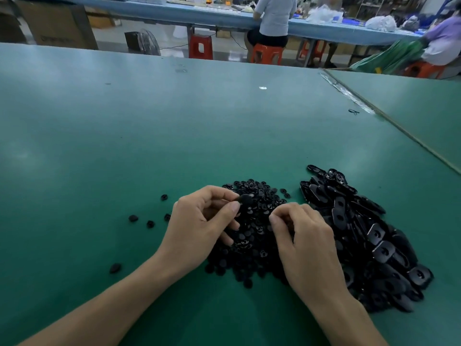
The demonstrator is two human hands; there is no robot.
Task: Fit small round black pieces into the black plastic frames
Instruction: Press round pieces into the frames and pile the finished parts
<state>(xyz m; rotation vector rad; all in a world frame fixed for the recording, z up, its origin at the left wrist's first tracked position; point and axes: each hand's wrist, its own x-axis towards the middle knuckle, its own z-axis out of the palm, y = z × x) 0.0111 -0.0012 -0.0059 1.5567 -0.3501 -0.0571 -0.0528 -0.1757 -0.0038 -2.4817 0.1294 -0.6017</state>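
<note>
Left grip (199,221) pinches a blurred black part (245,199) over the round pieces (254,238) at lower centre; right grip (304,236) curls alongside, whether holding anything I cannot tell.

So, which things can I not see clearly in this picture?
Head view, all three:
1. What the right hand pinches, if anything: its curled fingers hide it.
2. The black piece in the grip of the left hand: blurred, so frame or round piece is unclear.
3. The pile of round pieces: partly hidden under both hands.
</note>
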